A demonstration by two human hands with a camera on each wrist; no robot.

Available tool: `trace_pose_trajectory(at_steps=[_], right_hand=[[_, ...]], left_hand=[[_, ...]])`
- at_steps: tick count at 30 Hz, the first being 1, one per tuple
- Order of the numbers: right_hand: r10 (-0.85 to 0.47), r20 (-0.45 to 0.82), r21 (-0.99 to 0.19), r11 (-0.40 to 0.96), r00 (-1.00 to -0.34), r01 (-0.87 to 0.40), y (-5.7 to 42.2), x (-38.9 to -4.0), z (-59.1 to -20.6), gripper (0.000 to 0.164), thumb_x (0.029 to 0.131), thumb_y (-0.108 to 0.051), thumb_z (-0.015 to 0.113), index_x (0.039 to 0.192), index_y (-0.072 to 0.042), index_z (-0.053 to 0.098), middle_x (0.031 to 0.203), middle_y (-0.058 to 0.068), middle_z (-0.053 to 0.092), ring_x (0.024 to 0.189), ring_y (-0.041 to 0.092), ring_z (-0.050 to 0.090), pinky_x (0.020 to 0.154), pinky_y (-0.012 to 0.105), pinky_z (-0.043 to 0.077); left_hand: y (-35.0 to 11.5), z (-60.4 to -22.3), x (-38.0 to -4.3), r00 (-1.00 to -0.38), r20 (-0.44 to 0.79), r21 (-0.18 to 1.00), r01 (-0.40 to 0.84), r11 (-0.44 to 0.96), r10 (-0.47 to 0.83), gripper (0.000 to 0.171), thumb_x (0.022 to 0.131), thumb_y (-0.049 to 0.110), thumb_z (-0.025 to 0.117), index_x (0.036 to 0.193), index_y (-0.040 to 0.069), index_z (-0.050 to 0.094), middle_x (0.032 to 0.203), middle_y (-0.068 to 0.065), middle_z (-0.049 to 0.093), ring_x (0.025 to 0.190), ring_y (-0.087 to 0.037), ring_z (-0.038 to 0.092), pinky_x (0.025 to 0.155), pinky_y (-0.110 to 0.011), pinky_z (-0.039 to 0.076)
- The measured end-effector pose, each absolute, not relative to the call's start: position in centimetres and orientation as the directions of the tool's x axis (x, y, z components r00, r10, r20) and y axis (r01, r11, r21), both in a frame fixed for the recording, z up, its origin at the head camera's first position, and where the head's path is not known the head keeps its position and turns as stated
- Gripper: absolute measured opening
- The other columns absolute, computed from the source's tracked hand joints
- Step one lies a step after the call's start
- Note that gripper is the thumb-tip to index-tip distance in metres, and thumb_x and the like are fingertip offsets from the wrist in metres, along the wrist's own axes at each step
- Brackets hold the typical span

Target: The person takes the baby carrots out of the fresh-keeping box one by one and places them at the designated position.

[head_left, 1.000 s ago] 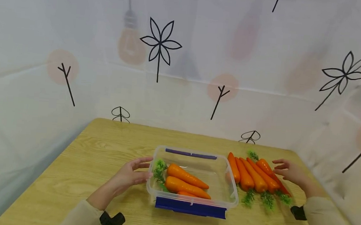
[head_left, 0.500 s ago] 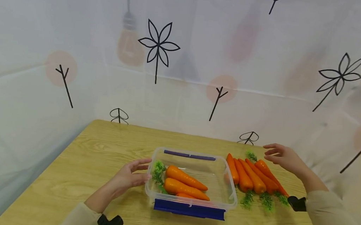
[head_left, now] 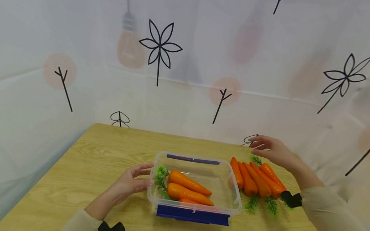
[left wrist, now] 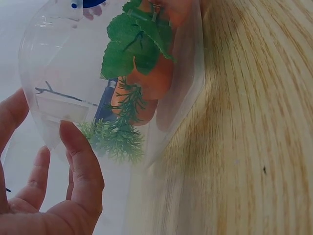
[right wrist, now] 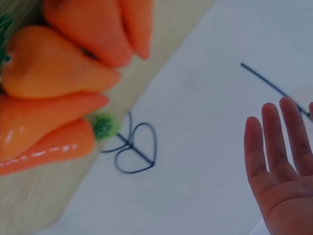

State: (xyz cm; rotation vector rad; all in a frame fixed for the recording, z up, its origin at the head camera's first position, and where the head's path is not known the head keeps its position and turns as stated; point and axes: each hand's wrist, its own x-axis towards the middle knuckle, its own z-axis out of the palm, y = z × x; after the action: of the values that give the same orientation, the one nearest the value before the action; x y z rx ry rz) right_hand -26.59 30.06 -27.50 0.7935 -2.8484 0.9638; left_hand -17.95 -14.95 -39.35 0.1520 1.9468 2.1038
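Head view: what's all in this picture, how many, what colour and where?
Table: one, yellowish, lower half.
Backdrop: one, patterned white, behind.
Container: one, clear with blue latches, on the table.
Carrots inside: three visible, orange, towards its left.
Loose carrots: five visible, orange, right of the container.
Leafy tops: several, green, on the carrots.
Wrist devices: two, black, one by each sleeve.
Sleeves: two, beige, lower edge.
Left hand: one, at the container's left side.
Right hand: one, pictured above the loose carrots, holding nothing.
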Motion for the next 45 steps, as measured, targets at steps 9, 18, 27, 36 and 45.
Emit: trace_pose_trajectory(at_steps=[9, 18, 27, 36, 45], right_hand=[[-0.524, 0.207, -0.566, 0.625, -0.826, -0.538, 26.2, -26.8, -27.0, 0.036, 0.088, -0.013, 0.065, 0.122, -0.002, 0.056, 0.106, 0.013, 0.064, 0.091, 0.026, 0.061, 0.075, 0.03, 0.052], [-0.604, 0.181, -0.609, 0.551, -0.776, -0.571, 22.4, -26.8, -26.8, 0.036, 0.088, -0.011, 0.066, 0.122, -0.005, 0.057, 0.106, 0.01, 0.063, 0.095, 0.025, 0.061, 0.083, 0.039, 0.051], [-0.698, 0.144, -0.619, 0.49, -0.702, -0.614, 18.5, -26.7, -27.1, 0.037, 0.087, -0.009, 0.066, 0.123, -0.005, 0.057, 0.108, 0.011, 0.062, 0.097, 0.027, 0.06, 0.082, 0.037, 0.052], [-0.774, 0.022, -0.636, 0.478, -0.633, -0.606, 15.1, -26.6, -28.2, 0.039, 0.089, -0.011, 0.065, 0.126, -0.007, 0.054, 0.114, 0.011, 0.059, 0.102, 0.028, 0.058, 0.084, 0.033, 0.05], [-0.829, -0.057, -0.628, 0.463, -0.557, -0.625, 12.6, -27.2, -30.2, 0.036, 0.087, -0.008, 0.066, 0.122, -0.004, 0.057, 0.112, 0.009, 0.06, 0.099, 0.023, 0.06, 0.079, 0.027, 0.051]], left_hand=[[-15.0, -39.2, -17.8, -0.955, -0.118, 0.989, -0.139, -0.057, 0.273, 0.07, 0.08, 0.013, 0.075, 0.14, 0.004, 0.04, 0.137, -0.026, 0.035, 0.102, -0.026, 0.058, 0.085, -0.038, 0.05], [-15.0, -38.8, -17.9, -0.952, -0.086, 0.993, -0.105, -0.049, 0.294, 0.069, 0.083, 0.011, 0.072, 0.142, 0.003, 0.036, 0.138, -0.027, 0.033, 0.102, -0.026, 0.057, 0.086, -0.039, 0.049], [-14.9, -38.4, -17.8, -0.951, -0.098, 0.993, -0.113, -0.035, 0.295, 0.069, 0.083, 0.011, 0.071, 0.142, 0.004, 0.036, 0.138, -0.027, 0.033, 0.102, -0.025, 0.057, 0.087, -0.039, 0.049], [-15.2, -38.5, -18.0, -0.949, -0.107, 0.992, -0.123, -0.033, 0.298, 0.069, 0.083, 0.011, 0.072, 0.142, 0.004, 0.036, 0.138, -0.026, 0.032, 0.101, -0.024, 0.058, 0.086, -0.037, 0.049], [-15.3, -38.5, -18.1, -0.948, -0.109, 0.992, -0.124, -0.03, 0.298, 0.069, 0.083, 0.011, 0.072, 0.142, 0.004, 0.037, 0.138, -0.026, 0.032, 0.102, -0.025, 0.057, 0.086, -0.038, 0.049]])
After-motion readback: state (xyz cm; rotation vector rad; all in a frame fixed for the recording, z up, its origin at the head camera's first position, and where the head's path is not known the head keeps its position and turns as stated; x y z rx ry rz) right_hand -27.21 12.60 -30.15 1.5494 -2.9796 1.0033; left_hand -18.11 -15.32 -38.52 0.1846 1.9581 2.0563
